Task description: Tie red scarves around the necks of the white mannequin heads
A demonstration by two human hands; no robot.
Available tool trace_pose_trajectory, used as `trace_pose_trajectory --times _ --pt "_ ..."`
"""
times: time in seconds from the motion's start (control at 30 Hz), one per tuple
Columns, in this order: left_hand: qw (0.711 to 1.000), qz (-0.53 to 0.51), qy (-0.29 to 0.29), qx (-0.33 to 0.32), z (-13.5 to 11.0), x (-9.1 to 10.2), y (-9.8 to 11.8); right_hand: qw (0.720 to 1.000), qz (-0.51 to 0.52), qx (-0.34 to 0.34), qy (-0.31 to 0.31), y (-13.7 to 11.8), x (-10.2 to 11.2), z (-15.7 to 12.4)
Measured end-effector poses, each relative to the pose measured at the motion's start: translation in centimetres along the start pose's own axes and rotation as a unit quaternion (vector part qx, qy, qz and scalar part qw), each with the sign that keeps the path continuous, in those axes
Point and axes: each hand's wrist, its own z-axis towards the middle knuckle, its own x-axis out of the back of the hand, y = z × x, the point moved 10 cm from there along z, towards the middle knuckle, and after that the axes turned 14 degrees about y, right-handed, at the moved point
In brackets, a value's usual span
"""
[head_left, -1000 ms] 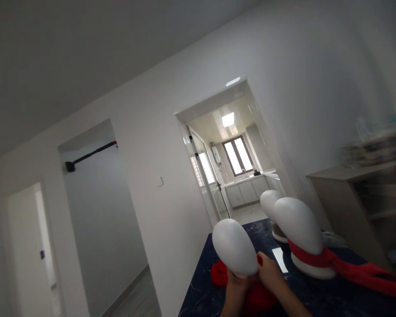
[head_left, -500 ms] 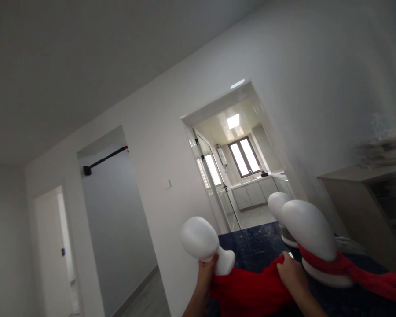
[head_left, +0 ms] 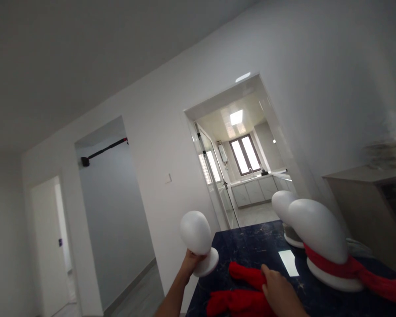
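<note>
My left hand is wrapped round the neck of a white foam mannequin head and holds it up at the left edge of the dark marble table. My right hand rests palm down on a red scarf lying bunched on the table; its fingers are partly hidden. A second white mannequin head stands at the right with another red scarf tied round its neck. A third white head stands just behind it.
A wooden shelf unit stands at the right against the wall. A doorway beyond the table opens onto a kitchen with a window. Two more doorways open in the white wall at the left.
My left hand lifted the bare head off the red scarf and carried it left, past the table edge. The scarf dropped onto the table and my right hand came down on it.
</note>
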Motion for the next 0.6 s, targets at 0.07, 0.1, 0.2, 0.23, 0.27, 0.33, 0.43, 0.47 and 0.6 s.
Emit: trace_pose_trajectory --times 0.07,0.1,0.2,0.23,0.27,0.33,0.43,0.47,0.6 --pt "1.0 -0.009 -0.012 0.003 0.3 -0.7 -0.7 0.999 -0.021 0.028 -0.029 -1.3 -1.5 -1.0" --pt "1.0 -0.014 -0.018 0.005 0.5 -1.1 -1.0 0.997 -0.034 0.041 -0.046 -1.8 -2.1 -1.4" --pt "0.999 -0.023 -0.044 0.016 1.1 -2.6 -2.1 0.99 -0.071 0.068 -0.101 -2.6 -3.5 -2.4" --pt "0.998 -0.027 -0.054 0.019 1.4 -3.1 -2.3 0.987 -0.081 0.071 -0.115 -2.6 -3.8 -2.6" --pt "0.997 -0.032 -0.064 0.021 1.6 -3.6 -2.5 0.985 -0.092 0.072 -0.126 -2.5 -4.1 -2.7" --pt "0.995 -0.045 -0.087 0.022 2.1 -4.6 -2.6 0.981 -0.11 0.068 -0.142 -2.1 -4.7 -2.9" --pt "0.99 -0.064 -0.124 0.02 2.7 -5.9 -2.4 0.977 -0.121 0.063 -0.163 -1.5 -5.4 -3.1" --pt "0.988 -0.07 -0.134 0.019 2.9 -6.2 -2.4 0.976 -0.122 0.063 -0.17 -1.4 -5.6 -3.2" --pt "0.984 -0.087 -0.157 0.023 3.0 -7.0 -3.0 0.97 -0.137 0.062 -0.19 -1.1 -5.9 -3.4"
